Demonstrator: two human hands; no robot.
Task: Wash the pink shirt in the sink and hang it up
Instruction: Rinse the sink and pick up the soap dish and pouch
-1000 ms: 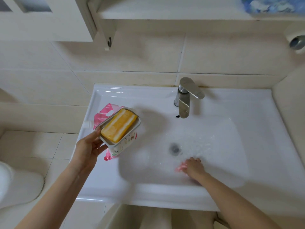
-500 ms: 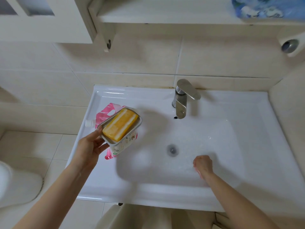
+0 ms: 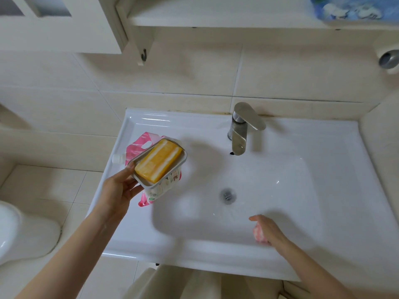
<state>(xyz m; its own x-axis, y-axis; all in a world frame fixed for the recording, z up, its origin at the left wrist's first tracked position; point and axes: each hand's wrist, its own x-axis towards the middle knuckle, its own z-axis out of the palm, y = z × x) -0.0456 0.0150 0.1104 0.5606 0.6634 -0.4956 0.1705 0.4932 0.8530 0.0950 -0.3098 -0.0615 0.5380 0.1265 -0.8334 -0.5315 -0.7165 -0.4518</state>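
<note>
Cream wall tiles back the white sink [image 3: 194,124], its basin wet round the drain [image 3: 226,195] below the faucet [image 3: 239,134]. My left hand [image 3: 119,188] grips the soap dish [image 3: 143,185] at its near end, fingers underneath and thumb on the rim, holding it tilted above the pink pouch [image 3: 138,145] on the counter's left edge. The orange soap [image 3: 158,163] lies lengthwise in it, long axis running from me toward the faucet. My right hand [image 3: 269,229] is low at the basin's near right, fingers curled over the wadded pink shirt [image 3: 259,234]. Soap sits up and left of the shirt, across the basin, so I judge the dish must travel right.
</note>
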